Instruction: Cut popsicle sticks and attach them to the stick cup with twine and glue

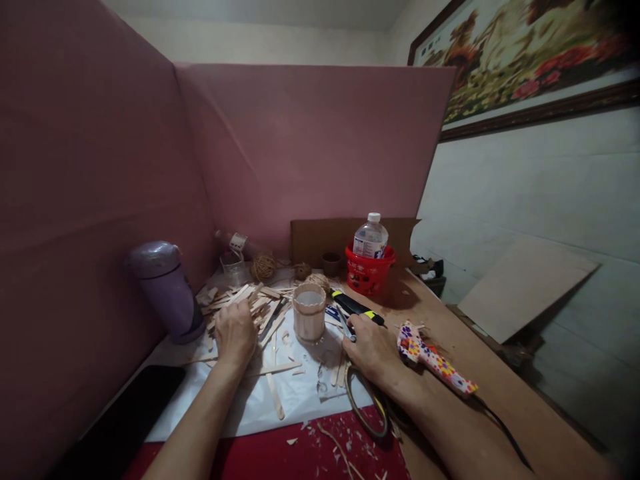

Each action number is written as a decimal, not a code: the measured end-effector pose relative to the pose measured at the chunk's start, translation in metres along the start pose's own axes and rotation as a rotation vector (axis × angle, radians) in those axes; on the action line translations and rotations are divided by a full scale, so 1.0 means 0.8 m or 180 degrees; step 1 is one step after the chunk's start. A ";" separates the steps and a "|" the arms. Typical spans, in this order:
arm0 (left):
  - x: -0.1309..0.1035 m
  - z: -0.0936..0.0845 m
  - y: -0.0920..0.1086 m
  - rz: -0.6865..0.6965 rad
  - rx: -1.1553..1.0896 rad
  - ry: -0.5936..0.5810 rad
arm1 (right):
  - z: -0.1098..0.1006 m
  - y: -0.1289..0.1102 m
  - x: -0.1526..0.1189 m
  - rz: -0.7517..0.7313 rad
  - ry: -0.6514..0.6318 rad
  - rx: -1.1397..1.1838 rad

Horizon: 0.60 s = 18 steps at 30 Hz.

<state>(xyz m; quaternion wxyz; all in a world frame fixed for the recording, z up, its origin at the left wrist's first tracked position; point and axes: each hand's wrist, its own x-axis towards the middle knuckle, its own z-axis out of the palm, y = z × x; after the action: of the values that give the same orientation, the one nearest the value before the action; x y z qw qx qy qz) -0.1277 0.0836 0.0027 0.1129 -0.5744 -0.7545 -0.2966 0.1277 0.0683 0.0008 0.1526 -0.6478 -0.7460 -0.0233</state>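
A cup faced with upright wooden sticks (309, 319) stands on white paper (295, 393) between my two hands. On the left, my left hand (235, 333) rests on the pile of wooden sticks (260, 303), its fingers bent around something I cannot make out. My right hand (370, 347) lies right of the cup, with a slim grey tool (346, 324) between its fingers. Just behind that hand is a black and yellow cutter (356, 307). Scissors (367, 403) with large looped handles lie below my right hand. A flower-patterned glue gun (435, 360) lies right of it.
A purple bottle (167, 293) and a black flat object (130, 413) are at the left. Twine balls (263, 267) and a clear cup (233, 269) stand at the back. A red bucket (370, 273) holds a plastic bottle (371, 237). Pink panels (310, 140) enclose the back and left.
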 end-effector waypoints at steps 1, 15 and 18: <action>0.001 -0.001 -0.001 -0.0064 -0.0178 0.0058 | 0.000 0.000 0.000 -0.0009 0.0006 -0.0004; 0.020 0.014 -0.007 -0.1180 -0.3442 0.0872 | 0.000 0.001 -0.002 -0.0021 0.0041 0.0009; 0.014 0.002 0.006 -0.1185 -0.3776 0.0902 | 0.002 0.001 -0.001 -0.0030 0.0070 0.0053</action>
<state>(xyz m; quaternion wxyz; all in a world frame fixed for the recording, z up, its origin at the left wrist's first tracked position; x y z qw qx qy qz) -0.1268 0.0941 0.0088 -0.1792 -0.3538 -0.5268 -0.7518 0.1281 0.0679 -0.0008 0.1660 -0.6427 -0.7475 -0.0249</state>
